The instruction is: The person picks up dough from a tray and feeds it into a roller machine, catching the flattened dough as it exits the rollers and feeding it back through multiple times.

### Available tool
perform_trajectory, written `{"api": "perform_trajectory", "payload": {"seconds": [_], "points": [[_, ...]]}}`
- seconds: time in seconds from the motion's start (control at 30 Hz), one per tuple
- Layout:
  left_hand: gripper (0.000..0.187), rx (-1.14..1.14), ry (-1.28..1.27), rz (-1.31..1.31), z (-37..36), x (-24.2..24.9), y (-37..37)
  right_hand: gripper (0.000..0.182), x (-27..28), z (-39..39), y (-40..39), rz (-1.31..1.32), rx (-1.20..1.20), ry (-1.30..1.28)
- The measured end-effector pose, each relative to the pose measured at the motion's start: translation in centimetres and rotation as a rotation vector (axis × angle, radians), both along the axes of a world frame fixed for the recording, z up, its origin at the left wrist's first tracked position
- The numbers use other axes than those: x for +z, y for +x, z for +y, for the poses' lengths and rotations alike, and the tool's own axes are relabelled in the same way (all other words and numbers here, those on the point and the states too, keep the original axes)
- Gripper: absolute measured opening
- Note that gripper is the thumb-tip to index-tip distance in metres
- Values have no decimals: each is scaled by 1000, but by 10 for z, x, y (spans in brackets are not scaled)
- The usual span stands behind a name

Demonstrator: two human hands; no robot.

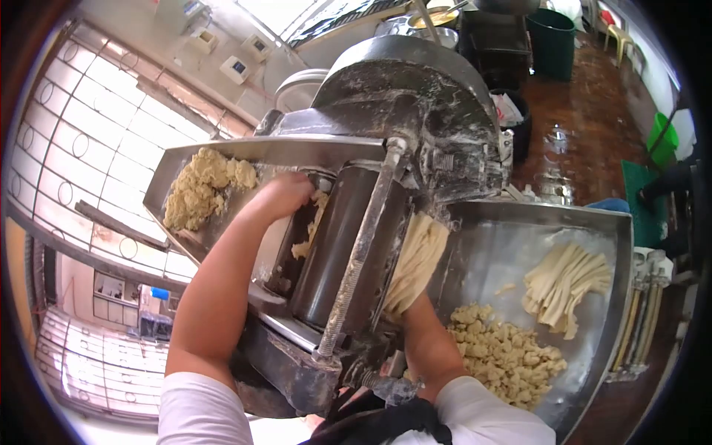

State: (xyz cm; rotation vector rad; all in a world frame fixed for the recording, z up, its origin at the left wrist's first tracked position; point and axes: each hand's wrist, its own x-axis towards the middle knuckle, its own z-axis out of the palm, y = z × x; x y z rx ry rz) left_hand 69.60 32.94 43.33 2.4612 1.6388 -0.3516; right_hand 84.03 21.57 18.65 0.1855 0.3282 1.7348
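In the head view, a dough roller machine (pixel 337 248) stands right in front of me. My left hand (pixel 291 191) is at the far end of its feed side, fingers curled down; what they hold, if anything, is hidden. Just below them, a ragged piece of dough (pixel 310 226) lies along the roller. On the right side, a bundle of dough strips (pixel 419 259) hangs out of the machine. My right hand (pixel 404 313) is at the lower end of these strips, its fingers covered by the dough and the machine.
Lumpy dough (pixel 204 191) is heaped on the left metal tray (pixel 159 174). The right metal tray (pixel 482 237) bears dough crumbles (pixel 508 356) and a folded bundle of dough strips (pixel 565 285). A dark green bin (pixel 551 44) stands on the brown floor (pixel 586 119) behind. A barred window is on the left.
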Motion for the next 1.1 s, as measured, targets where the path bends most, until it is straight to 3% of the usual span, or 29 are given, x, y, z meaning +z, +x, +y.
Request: {"api": "perform_trajectory", "payload": {"seconds": [0.03, 0.1, 0.13, 0.17, 0.23, 0.27, 0.37, 0.47, 0.6, 0.7, 0.9, 1.0, 1.1], "points": [[33, -5, 3, 7, -3, 2, 3, 47, 3, 1, -5, 14, -12, 4], [32, 215, 61, -183, -4, 7, 8, 48, 7, 3, -9, 41, -30, 11], [33, 121, 262, -231, -2, 7, 7, 48, 7, 3, -9, 36, -39, 11], [33, 126, 255, -236, 1, 8, 5, 48, 6, 4, -8, 39, -42, 11], [35, 348, 370, -326, 3, 12, 2, 48, 5, 5, -6, 37, -48, 9], [37, 282, 476, -286, 0, 9, 3, 48, 5, 5, -6, 36, -47, 9], [37, 300, 467, -168, -3, 8, 7, 49, 4, 3, -6, 24, -67, -3], [36, 351, 447, -270, -3, 13, 1, 49, 2, -1, -4, 27, -101, -15], [38, 353, 426, -216, 13, 0, -6, 49, -5, -10, 18, 37, -175, -23], [36, 215, 509, -289, 14, 0, -7, 50, -7, -18, 35, 57, -237, -24], [34, 175, 597, -310, 29, 12, -38, 51, 7, -21, 64, 103, -470, -27], [32, 181, 591, -405, 28, 7, -36, 52, 0, -28, 94, 16, -511, -65], [32, 227, 564, -384, 27, 7, -38, 54, -25, -46, 152, -235, -466, -175]]}}
